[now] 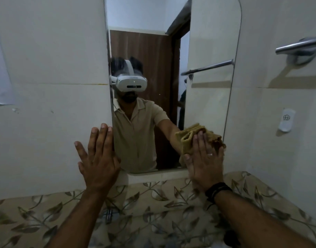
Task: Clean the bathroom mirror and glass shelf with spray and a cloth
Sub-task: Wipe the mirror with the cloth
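Observation:
The tall mirror [210, 51] with a rounded top hangs on the tiled wall. My right hand [204, 160] presses a folded yellow-brown cloth [189, 135] flat against the mirror's lower right part. My left hand [98, 158] rests flat on the wall at the mirror's lower left edge, fingers spread, holding nothing. The mirror reflects a person wearing a white headset and a beige shirt, plus a brown door. No spray bottle or glass shelf shows.
A steel towel bar [296, 45] juts from the wall at the upper right. A small white holder [286, 121] is fixed to the wall right of the mirror. Leaf-patterned tiles [153, 212] run below the mirror.

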### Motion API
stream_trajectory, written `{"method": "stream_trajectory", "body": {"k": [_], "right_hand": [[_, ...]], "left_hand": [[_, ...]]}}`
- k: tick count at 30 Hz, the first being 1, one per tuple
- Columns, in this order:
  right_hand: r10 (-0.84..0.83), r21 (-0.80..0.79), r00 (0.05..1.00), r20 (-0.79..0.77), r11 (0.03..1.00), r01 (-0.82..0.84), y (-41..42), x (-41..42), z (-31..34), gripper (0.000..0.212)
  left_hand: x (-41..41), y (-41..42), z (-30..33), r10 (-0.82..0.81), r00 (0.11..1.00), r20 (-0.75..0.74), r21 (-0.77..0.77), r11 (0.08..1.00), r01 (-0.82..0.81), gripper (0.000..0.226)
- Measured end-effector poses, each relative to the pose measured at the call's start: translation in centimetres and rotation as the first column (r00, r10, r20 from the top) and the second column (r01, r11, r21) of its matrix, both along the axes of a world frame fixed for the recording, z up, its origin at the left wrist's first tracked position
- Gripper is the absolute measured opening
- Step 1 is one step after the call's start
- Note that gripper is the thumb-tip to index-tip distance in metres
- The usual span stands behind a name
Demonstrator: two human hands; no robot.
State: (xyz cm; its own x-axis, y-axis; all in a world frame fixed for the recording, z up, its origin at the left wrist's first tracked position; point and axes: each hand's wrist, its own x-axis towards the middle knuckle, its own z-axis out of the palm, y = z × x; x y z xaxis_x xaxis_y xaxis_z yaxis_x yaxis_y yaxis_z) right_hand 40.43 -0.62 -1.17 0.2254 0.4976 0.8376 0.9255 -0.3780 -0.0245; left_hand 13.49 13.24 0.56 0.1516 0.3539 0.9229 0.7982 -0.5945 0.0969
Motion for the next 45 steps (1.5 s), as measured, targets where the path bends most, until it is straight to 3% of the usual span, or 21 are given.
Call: {"method": "stream_trajectory", "body": {"k": [4, 8, 13, 20, 26, 30, 35, 40, 45], "right_hand": [[-0.005, 0.064, 0.997, -0.082, 0.998, 0.010, 0.5, 1.9, 4.6, 0.071], [-0.103, 0.180, 0.992, -0.078, 0.977, 0.116, 1.7, 2.5, 12.6, 0.074], [-0.130, 0.354, 0.991, -0.044, 0.925, 0.137, 2.7, 2.9, 23.4, 0.074], [-0.087, 0.458, 0.995, -0.051, 0.883, 0.101, 5.4, -0.7, 34.0, 0.070], [0.026, 0.321, 0.977, 0.210, 0.942, -0.094, 7.2, -8.9, 31.3, 0.068], [0.139, 0.091, 0.891, 0.431, 0.976, -0.197, 8.8, -12.9, 24.3, 0.067], [0.251, -0.087, 0.817, 0.519, 0.966, -0.242, 6.2, -9.5, 14.3, 0.065], [0.110, -0.039, 0.914, 0.391, 0.994, -0.102, 2.2, -0.3, 12.4, 0.068], [-0.100, 0.267, 0.992, 0.077, 0.961, 0.076, 2.9, 2.5, 22.4, 0.072]], "left_hand": [[-0.5, -0.2, 1.3, 0.005, 1.000, -0.003, 0.072, 0.997, -0.005, 0.061], [-1.7, -0.2, 6.1, -0.029, 1.000, -0.006, 0.199, 0.980, 0.030, 0.033], [-2.3, 1.7, 12.7, 0.017, 0.994, -0.107, 0.219, 0.976, 0.007, 0.063], [-2.2, 3.1, 12.6, 0.111, 0.981, -0.161, 0.267, 0.962, -0.064, 0.067], [-2.2, 2.9, 12.6, 0.110, 0.979, -0.172, 0.269, 0.961, -0.061, 0.067], [-2.1, 2.7, 12.7, 0.113, 0.980, -0.163, 0.258, 0.964, -0.069, 0.063], [-2.2, 2.5, 12.6, 0.098, 0.978, -0.183, 0.242, 0.969, -0.051, 0.064], [-2.1, 2.6, 12.7, 0.102, 0.981, -0.167, 0.233, 0.970, -0.061, 0.066], [-2.0, 2.8, 12.4, 0.104, 0.983, -0.153, 0.248, 0.967, -0.064, 0.069]]}}
